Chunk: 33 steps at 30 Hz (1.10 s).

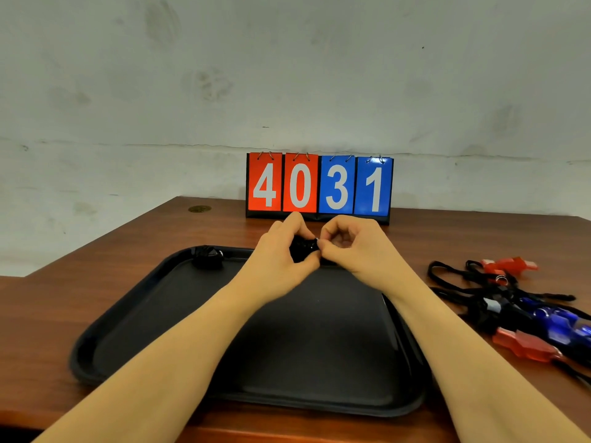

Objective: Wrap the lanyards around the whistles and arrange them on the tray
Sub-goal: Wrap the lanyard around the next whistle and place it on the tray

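Both hands pinch black whistle (302,249) over tray (134,318) | left hand (281,257) | right hand (348,247)

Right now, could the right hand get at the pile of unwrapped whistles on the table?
Probably yes, once freed. The right hand and the left hand both grip a black whistle over the tray; the pile of whistles lies on that side with nothing between.

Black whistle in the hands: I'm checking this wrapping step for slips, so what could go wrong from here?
1. The left hand and right hand pinch the black whistle above the tray's far rim; if dropped, it may land outside.
2. Released loosely, its lanyard may unwind.
3. The whistles on the right lie tangled; pulling one may drag the others.
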Tool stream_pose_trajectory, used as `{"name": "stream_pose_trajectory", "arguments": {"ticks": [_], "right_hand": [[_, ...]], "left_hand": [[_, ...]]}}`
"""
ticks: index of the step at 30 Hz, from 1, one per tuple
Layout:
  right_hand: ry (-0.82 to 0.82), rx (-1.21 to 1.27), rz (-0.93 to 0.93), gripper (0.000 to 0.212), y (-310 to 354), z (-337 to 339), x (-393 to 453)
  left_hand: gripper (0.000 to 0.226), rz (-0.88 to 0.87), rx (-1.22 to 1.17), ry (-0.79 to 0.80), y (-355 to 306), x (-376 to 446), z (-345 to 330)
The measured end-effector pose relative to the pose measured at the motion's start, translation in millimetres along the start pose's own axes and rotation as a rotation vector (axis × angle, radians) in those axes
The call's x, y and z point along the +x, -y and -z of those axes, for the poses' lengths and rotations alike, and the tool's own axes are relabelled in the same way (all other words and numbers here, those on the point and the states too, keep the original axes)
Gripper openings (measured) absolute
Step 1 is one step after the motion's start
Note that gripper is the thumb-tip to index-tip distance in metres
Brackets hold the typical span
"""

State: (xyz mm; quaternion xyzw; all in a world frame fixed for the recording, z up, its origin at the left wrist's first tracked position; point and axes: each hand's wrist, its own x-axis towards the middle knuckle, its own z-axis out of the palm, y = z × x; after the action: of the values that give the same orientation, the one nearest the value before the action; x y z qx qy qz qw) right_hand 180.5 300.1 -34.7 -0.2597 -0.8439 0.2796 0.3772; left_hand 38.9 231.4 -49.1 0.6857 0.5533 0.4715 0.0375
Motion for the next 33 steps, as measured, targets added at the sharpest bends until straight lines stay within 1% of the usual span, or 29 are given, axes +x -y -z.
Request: {"name": "stream_pose_trajectory", "arguments": {"ticks": [6, 10, 12, 16, 20, 22, 25, 29, 33], "right_hand": [[0.025, -0.041, -0.021, 0.006, 0.3, 5.6, -1.2], [0.058, -0.141, -0.014, 0.008, 2.8, 0.8, -1.7], [0.035, -0.158, -0.019, 0.012, 4.0, -2.2, -1.6], [-0.068, -0.168, -0.025, 0.019, 2.2, -4.1, -0.5], [-0.114, -0.116, 0.01, 0.019, 1.0, -4.5, -1.3], [-0.088, -0.095, 0.033, 0.014, -0.2, -2.6, -1.0], [-0.045, -0.018, 0.026, 0.006, -3.7, -0.2, 0.5], [-0.063, 0.156, 0.006, 0.012, -4.6, -1.7, 0.7], [-0.089, 0.227, 0.036, 0.015, -3.2, -5.3, 0.7]], "left_hand": [[0.025, 0.006, 0.033, 0.023, 4.0, 0.8, -2.0], [0.029, -0.009, 0.076, 0.059, 4.2, 0.3, -2.6], [0.033, -0.006, 0.073, 0.056, 3.7, 1.8, -4.0], [0.039, 0.002, 0.098, 0.074, 4.5, 5.8, -9.2], [0.036, -0.012, 0.116, 0.005, 6.6, 7.4, -8.6], [0.033, -0.019, 0.129, -0.031, 8.7, 7.9, -5.7], [0.032, 0.011, 0.114, -0.017, 10.7, 7.2, -2.7], [0.038, 0.058, 0.016, -0.02, 7.5, 6.2, -2.0], [0.041, 0.082, -0.037, -0.062, 4.7, 5.4, 0.2]]}}
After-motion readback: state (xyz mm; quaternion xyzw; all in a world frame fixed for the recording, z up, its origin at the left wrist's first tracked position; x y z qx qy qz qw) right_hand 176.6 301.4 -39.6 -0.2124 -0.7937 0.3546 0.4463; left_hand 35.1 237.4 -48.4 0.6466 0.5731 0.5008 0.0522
